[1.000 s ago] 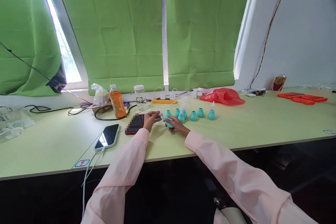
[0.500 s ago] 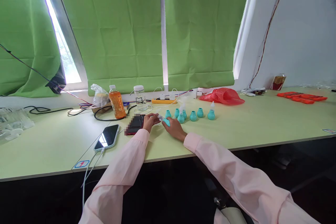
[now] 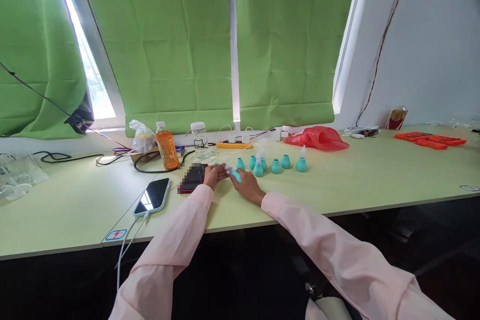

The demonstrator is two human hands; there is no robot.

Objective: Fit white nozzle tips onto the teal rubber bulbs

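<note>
A small teal squeeze bulb (image 3: pixel 236 176), like a nasal aspirator's, is gripped in my right hand (image 3: pixel 248 186) low over the table. It lies tilted, with its clear tip (image 3: pixel 228 169) pointing left. My left hand (image 3: pixel 213 176) closes its fingers round that tip, whose far end they partly hide. Just beyond my right hand stand several more teal bulbs (image 3: pixel 276 166). Some have open necks; others, like the rightmost bulb (image 3: pixel 301 164), carry a clear pointed nozzle. A dark phone with a red edge (image 3: pixel 193 178) lies against my left hand.
Left of my hands are a white-cased phone (image 3: pixel 153 197) on a cable, an orange drink bottle (image 3: pixel 167 147) and a clear jar (image 3: pixel 200 142). A yellow power strip (image 3: pixel 234 145) and red plastic bag (image 3: pixel 317 138) lie behind. Orange pieces (image 3: pixel 430 139) sit far right.
My right hand has turned slightly over the bulb, and its thumb covers less of it. My left hand has shifted very little. The standing bulbs have stayed where they were.
</note>
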